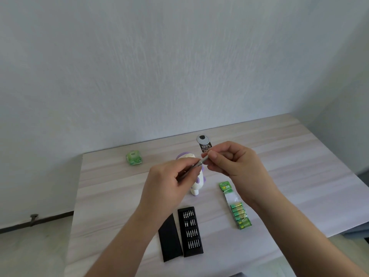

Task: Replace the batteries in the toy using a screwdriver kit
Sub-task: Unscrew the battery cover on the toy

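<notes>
My left hand (171, 176) grips a slim grey screwdriver handle (192, 166) held above the table. My right hand (233, 160) pinches the handle's front end between thumb and fingers; whether a bit sits there is hidden. Under both hands lies a white and purple toy (196, 188), mostly covered by them. The black bit tray (190, 230) with several rows of silver bits lies open near me, its black sleeve (169, 238) beside it on the left. A strip of green batteries (239, 214) lies to the right of the tray.
A small green packet (134, 157) sits at the table's far left. A grey round cable cover (202, 139) and a black "100%" tag (205, 147) lie near the far edge by the wall. The wooden table (299, 166) ends at the left and right.
</notes>
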Demonstrator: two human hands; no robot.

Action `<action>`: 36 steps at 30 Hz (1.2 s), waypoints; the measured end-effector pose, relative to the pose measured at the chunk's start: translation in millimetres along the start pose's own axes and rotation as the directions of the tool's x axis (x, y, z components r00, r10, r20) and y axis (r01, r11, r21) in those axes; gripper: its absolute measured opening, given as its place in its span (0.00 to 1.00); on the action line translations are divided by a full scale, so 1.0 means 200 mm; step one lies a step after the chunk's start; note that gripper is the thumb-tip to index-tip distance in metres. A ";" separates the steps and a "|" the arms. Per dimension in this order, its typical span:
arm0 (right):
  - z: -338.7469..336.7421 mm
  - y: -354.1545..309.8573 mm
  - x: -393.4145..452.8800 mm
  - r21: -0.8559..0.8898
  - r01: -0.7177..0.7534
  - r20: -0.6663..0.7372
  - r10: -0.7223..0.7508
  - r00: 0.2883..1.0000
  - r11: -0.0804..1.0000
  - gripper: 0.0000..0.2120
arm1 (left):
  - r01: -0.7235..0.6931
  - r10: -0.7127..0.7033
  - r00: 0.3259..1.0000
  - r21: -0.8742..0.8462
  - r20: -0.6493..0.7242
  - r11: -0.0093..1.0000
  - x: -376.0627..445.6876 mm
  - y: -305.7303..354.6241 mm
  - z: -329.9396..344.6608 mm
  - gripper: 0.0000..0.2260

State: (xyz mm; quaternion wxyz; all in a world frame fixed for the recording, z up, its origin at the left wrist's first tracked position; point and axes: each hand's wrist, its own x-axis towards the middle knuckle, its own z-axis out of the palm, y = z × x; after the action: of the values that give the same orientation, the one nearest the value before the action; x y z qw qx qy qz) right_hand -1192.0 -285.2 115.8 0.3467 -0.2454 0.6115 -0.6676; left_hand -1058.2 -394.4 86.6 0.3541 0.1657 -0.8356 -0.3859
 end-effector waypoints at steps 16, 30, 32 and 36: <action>-0.28 0.15 0.36 0.067 -0.134 0.138 0.124 0.983 0.989 0.06 | 0.371 -0.367 0.924 -0.022 0.112 0.928 0.22 -0.01 0.30 0.05; -0.38 0.39 0.50 0.085 -0.388 0.162 0.372 0.914 0.918 0.16 | 0.617 -0.616 0.786 -0.004 -0.050 0.787 0.29 -0.14 0.50 0.04; -0.38 0.43 0.48 0.061 -0.471 0.220 0.448 0.867 0.880 0.17 | 0.652 -0.658 0.750 -0.089 -0.073 0.753 0.30 -0.13 0.52 0.04; -0.38 0.51 0.46 0.058 -0.518 0.330 0.473 0.817 0.853 0.16 | 0.715 -0.739 0.667 -0.197 -0.095 0.671 0.31 -0.19 0.55 0.03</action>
State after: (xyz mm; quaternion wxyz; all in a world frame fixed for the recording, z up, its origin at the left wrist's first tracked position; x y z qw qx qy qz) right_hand -1291.4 -308.4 -4.4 0.6153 -0.1510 0.5433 -0.5509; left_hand -1180.5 -394.8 35.5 0.2499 0.4916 -0.6372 -0.5384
